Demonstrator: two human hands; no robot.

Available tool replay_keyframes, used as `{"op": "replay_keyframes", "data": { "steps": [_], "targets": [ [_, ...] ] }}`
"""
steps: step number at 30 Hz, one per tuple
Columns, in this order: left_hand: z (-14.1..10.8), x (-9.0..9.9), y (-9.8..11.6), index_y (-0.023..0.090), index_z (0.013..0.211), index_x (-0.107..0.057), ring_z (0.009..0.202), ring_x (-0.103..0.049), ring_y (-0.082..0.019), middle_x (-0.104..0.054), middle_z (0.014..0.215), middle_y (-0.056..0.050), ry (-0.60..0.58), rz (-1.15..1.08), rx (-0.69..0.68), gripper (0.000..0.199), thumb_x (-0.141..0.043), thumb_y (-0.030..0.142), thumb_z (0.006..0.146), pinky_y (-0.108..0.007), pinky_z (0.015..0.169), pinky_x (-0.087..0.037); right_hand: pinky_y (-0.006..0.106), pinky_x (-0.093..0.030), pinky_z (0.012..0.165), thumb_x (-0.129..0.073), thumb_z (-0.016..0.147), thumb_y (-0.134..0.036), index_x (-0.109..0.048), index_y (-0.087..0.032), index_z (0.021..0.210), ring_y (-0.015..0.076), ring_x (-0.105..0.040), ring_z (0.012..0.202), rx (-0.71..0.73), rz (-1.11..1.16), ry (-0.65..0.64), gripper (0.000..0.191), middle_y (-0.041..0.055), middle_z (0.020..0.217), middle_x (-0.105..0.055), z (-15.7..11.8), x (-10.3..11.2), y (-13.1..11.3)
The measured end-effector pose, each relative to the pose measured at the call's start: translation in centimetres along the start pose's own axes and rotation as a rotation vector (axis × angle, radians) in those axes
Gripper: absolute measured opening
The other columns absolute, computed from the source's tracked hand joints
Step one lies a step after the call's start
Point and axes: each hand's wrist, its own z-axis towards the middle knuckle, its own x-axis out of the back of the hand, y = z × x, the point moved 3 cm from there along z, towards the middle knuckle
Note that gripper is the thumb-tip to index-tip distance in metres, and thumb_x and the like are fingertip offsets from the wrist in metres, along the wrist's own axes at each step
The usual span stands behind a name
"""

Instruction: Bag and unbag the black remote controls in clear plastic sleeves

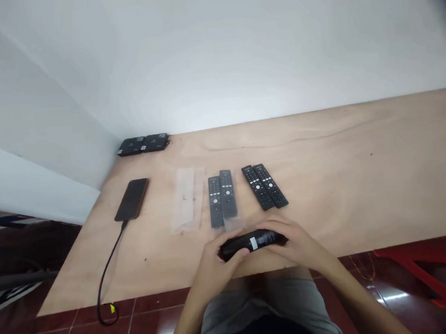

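Near the table's front edge, a black remote control [241, 244] is held sideways between both hands, its back with a white label facing up. My left hand [218, 262] grips its left end, thumb on the near side. Around the right end curls my right hand [294, 241], fingers over the far side. Just beyond lie two remotes in clear plastic sleeves, one left [215, 201] and one right [228, 192]. To their right are two bare black remotes [258, 187] [271, 185], side by side with buttons up. Flat clear plastic sleeves [187, 200] lie on the left.
A phone [132, 200] lies on the left of the wooden table [356, 187], with a black cable [106, 271] hanging over the front edge. Two black boxes [132, 146] [154, 142] stand at the back left corner by the wall. A red plastic chair [427, 269] is at the lower right.
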Motion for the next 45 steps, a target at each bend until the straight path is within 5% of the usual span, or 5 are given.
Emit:
{"op": "replay_keyframes", "data": {
  "steps": [8,14,24,36,45],
  "targets": [
    [0.2,0.1,0.4,0.021,0.133,-0.083,0.091,-0.086,-0.029,-0.087,0.117,-0.012,-0.12,-0.118,0.163,0.045,-0.086,0.045,0.095,-0.045,0.09,-0.072,0.041,-0.064,0.103,-0.078,0.105,-0.027,-0.073,-0.03,0.145,0.0285,-0.077,0.115,0.025,-0.001,-0.005,0.041,0.0097,0.128,-0.079,-0.3,0.1,-0.1],
    [0.4,0.6,1.1,0.025,0.112,-0.087,0.108,-0.08,-0.029,-0.083,0.113,-0.01,0.07,0.14,-0.178,0.02,-0.088,0.032,0.093,-0.043,0.096,-0.068,0.045,-0.065,0.102,-0.084,0.101,-0.034,-0.076,-0.028,0.142,0.0307,-0.077,0.113,-0.004,0.002,0.031,0.042,0.0111,0.126,-0.081,-0.7,0.6,0.2],
    [-0.2,1.0,1.9,0.031,0.141,-0.08,0.126,-0.071,-0.033,-0.082,0.133,-0.013,-0.1,0.335,-0.403,0.045,-0.087,0.024,0.097,-0.057,0.111,-0.061,0.049,-0.061,0.102,-0.092,0.094,-0.039,-0.081,-0.031,0.139,0.0327,-0.076,0.11,0.017,-0.007,-0.02,0.047,0.0094,0.12,-0.085,-0.8,2.5,0.5],
    [-0.8,3.1,0.2,0.026,0.139,-0.079,0.127,-0.077,-0.032,-0.08,0.134,-0.013,0.027,0.03,-0.21,0.046,-0.089,0.029,0.095,-0.048,0.115,-0.062,0.049,-0.06,0.101,-0.092,0.094,-0.04,-0.082,-0.03,0.136,0.0316,-0.074,0.107,-0.038,0.039,0.022,0.045,0.0077,0.114,-0.084,-1.2,3.6,0.9],
    [-0.4,3.3,0.1,0.026,0.139,-0.078,0.133,-0.075,-0.032,-0.078,0.138,-0.016,-0.025,-0.082,-0.276,0.043,-0.084,0.021,0.097,-0.052,0.117,-0.062,0.05,-0.059,0.1,-0.09,0.096,-0.036,-0.08,-0.033,0.139,0.0327,-0.075,0.107,-0.006,0.008,0.031,0.044,0.0076,0.119,-0.084,-0.8,2.9,0.5]
  ]
}}
